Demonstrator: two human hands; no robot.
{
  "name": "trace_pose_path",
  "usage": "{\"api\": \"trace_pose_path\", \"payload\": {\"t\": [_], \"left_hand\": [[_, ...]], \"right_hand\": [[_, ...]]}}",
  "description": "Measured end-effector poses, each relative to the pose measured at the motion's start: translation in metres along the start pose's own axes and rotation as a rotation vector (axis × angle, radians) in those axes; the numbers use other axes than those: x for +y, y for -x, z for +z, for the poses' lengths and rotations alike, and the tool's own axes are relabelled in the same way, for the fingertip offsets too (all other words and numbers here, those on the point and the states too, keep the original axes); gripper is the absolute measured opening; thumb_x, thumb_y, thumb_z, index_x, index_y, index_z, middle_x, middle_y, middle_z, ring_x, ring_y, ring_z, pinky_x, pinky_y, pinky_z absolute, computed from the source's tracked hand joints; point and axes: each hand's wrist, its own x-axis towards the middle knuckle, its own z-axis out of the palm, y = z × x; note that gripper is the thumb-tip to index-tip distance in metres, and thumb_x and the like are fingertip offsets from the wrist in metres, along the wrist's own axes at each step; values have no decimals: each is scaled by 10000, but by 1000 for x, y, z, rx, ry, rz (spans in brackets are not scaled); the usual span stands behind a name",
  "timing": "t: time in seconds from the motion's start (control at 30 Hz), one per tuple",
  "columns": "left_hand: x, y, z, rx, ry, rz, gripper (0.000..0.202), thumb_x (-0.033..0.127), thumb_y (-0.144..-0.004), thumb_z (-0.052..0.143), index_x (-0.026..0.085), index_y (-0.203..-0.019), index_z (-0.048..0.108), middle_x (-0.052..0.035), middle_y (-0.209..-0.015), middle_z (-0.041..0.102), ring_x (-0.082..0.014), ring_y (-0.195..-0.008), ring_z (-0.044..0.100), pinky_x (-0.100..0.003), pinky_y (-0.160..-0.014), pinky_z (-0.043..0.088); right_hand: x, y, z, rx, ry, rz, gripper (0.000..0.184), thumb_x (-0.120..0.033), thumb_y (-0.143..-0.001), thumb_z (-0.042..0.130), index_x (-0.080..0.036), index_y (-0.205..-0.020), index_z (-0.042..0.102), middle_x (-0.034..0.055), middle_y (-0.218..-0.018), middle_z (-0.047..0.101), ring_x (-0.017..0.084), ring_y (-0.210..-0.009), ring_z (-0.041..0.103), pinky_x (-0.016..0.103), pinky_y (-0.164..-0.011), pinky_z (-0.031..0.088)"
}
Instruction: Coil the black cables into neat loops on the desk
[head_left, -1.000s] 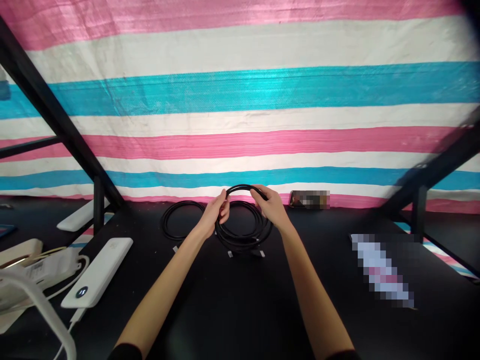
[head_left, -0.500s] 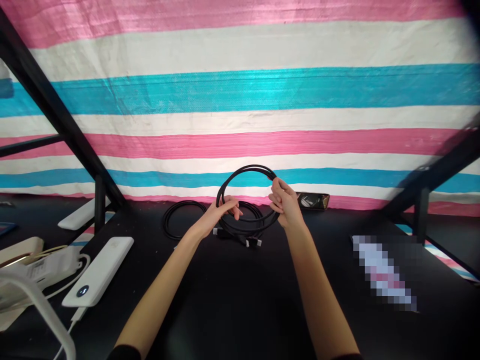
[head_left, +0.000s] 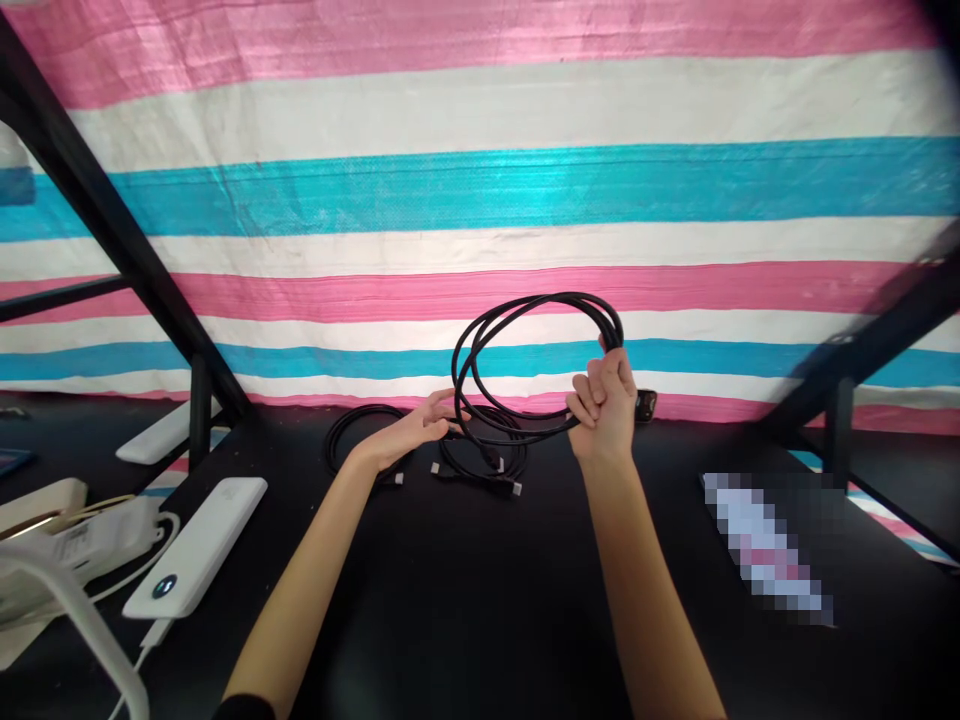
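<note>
A coiled black cable (head_left: 480,335) is held up in loops above the back of the table. My right hand (head_left: 604,405) has its fingers wrapped round the right side of the loops. At the coil's left edge, my left hand (head_left: 416,428) has its fingers stretched out; whether the fingertips touch the loops I cannot tell. Beneath the loops lies a second black cable (head_left: 480,478), its light-tipped plugs showing. Another coiled black cable (head_left: 330,440) rests behind my left wrist, partly hidden by the hand.
A white power bank (head_left: 206,550) with a plugged-in lead lies on the black table (head_left: 450,620) at left. Near it are a white power strip (head_left: 112,535) and another white slab (head_left: 161,430). A dark rectangular object (head_left: 646,405) sits behind my right hand; a blurred-out item (head_left: 765,545) lies right.
My right hand has moved right and slightly up with the coiled cable, and the loops have spread wider. The left hand has shifted a little left and its fingers have straightened.
</note>
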Motion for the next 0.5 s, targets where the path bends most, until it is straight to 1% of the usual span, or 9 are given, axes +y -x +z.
{"api": "trace_pose_path", "payload": {"t": [0.07,0.1,0.17,0.23,0.27,0.33,0.4,0.5], "left_hand": [[-4,-3,-1,-86,137,28,789,516,-641,760,227,-1315,468,-149,-1207,604,-280,-1045,609,-426,-963,403],[-6,-6,0,-95,221,59,771,518,-658,748,221,-1312,469,-151,-1208,605,-289,-1048,613,-438,-971,399],[-9,-12,2,-53,401,130,749,561,-673,717,202,-1290,491,-155,-1210,610,-301,-1080,606,-443,-999,380],[-13,-17,7,-12,554,175,824,655,-622,692,183,-1270,505,-165,-1206,617,-316,-1126,583,-443,-1017,365],[-15,-19,11,-13,601,177,882,701,-582,680,177,-1269,504,-173,-1198,622,-323,-1145,571,-445,-1017,363],[-18,-22,21,-57,621,145,977,745,-508,678,174,-1280,497,-185,-1198,624,-333,-1173,551,-441,-1012,362],[-19,-21,34,-113,570,120,989,722,-488,707,181,-1289,498,-187,-1215,617,-331,-1189,539,-423,-1002,367],[-17,-15,50,-118,479,148,869,632,-581,733,196,-1297,504,-172,-1235,613,-310,-1191,541,-396,-998,371]], "right_hand": [[0,0,0,22,5,-27,262,-446,-767,675,-232,-777,525,-106,-499,211,38,-353,105,176,-276,50],[0,-1,0,36,16,-38,253,-446,-770,670,-234,-790,534,-105,-502,208,40,-354,105,176,-276,53],[1,-1,0,72,31,-52,252,-454,-765,669,-239,-826,552,-107,-504,205,44,-359,104,171,-279,62],[1,-2,0,113,13,-59,273,-472,-754,670,-241,-858,567,-109,-506,206,44,-363,101,162,-283,74],[2,-2,-1,129,-4,-60,284,-481,-751,669,-240,-867,572,-110,-506,208,43,-364,101,158,-285,81],[3,-2,0,134,-20,-53,292,-491,-751,664,-243,-876,573,-110,-507,207,42,-363,104,153,-287,92],[5,-1,1,109,2,-35,275,-473,-751,671,-253,-873,561,-109,-508,203,45,-361,113,155,-286,94],[7,1,4,52,34,22,267,-464,-763,666,-252,-817,513,-106,-511,204,48,-359,125,166,-286,77]]}}
